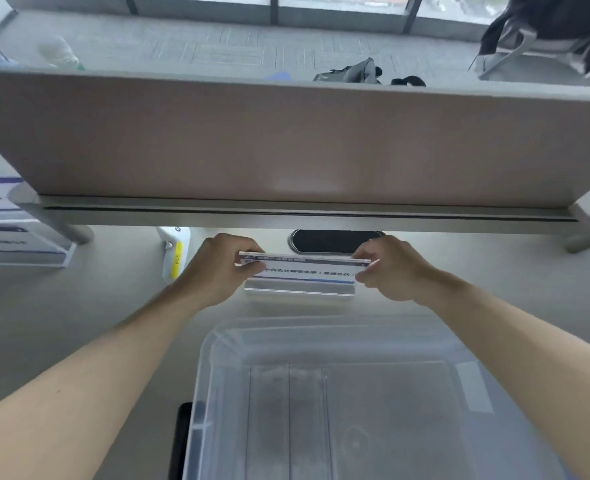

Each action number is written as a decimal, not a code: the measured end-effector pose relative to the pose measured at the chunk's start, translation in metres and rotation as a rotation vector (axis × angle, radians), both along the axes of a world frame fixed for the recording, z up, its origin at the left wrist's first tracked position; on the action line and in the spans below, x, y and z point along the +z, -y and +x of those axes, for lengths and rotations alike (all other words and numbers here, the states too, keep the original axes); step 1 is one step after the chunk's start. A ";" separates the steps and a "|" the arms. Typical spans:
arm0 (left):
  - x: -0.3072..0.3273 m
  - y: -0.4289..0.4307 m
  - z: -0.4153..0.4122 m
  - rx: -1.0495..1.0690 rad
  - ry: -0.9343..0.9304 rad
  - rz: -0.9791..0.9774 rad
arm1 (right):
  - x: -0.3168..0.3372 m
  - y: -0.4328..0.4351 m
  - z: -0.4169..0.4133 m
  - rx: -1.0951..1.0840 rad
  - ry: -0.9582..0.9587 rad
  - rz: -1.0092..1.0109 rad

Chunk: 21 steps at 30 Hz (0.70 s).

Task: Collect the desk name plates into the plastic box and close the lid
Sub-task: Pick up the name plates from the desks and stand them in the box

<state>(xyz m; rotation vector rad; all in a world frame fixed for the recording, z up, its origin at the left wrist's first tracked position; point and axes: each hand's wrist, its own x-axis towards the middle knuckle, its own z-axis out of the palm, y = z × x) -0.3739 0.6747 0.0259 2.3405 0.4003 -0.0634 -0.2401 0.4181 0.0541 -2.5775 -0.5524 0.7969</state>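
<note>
A clear acrylic desk name plate (304, 273) with a white card and dark print stands on the desk just beyond the plastic box. My left hand (219, 268) grips its left end and my right hand (388, 268) grips its right end, fingers pinching the top edge. The clear plastic box (214, 344) sits open at the near edge of the desk, below the plate; no plate shows inside it. Another name plate (13, 233) stands at the far left. No lid can be made out.
A tall beige desk partition (286, 143) rises right behind the plate. A black oval cable port (331, 241) lies under it. A white device with a yellow label (174, 251) stands left of my left hand. A dark flat object (182, 438) lies left of the box.
</note>
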 end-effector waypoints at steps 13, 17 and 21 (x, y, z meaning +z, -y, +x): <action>0.120 0.016 -0.027 -0.077 0.260 0.021 | 0.094 0.042 -0.031 -0.183 0.185 0.478; 0.190 0.029 -0.042 -0.141 0.380 0.101 | 0.136 0.057 -0.052 -0.208 0.112 0.788; 0.254 0.054 -0.054 -0.137 0.397 0.221 | 0.181 0.078 -0.074 -0.223 0.090 0.964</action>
